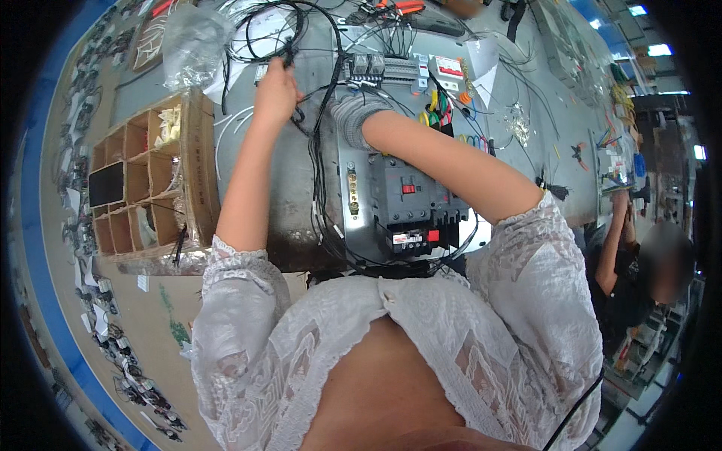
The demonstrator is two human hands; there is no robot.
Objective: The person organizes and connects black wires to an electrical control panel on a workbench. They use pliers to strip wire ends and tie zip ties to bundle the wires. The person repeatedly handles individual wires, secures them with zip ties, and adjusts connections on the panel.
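Note:
My bare left hand (277,96) is closed on a coiled bundle of black cables (302,30) near the far edge of the bench. My right hand (356,119), in a grey striped glove, reaches across a metal mounting plate (350,214) beside the long black wires that run down its left side. The glove's fingers are turned away, so their grip does not show. Under my right forearm sits a large dark grey circuit breaker (408,188) with a red switch. Relays (367,66) and a row of terminal blocks (401,70) lie beyond the glove.
At the left stands a cardboard compartment box (197,169) with small parts. A clear plastic bag (197,46) lies behind it. Orange-handled pliers (410,7) rest at the back, and loose wires spread across the bench's right part. Another person (628,259) works at the far right.

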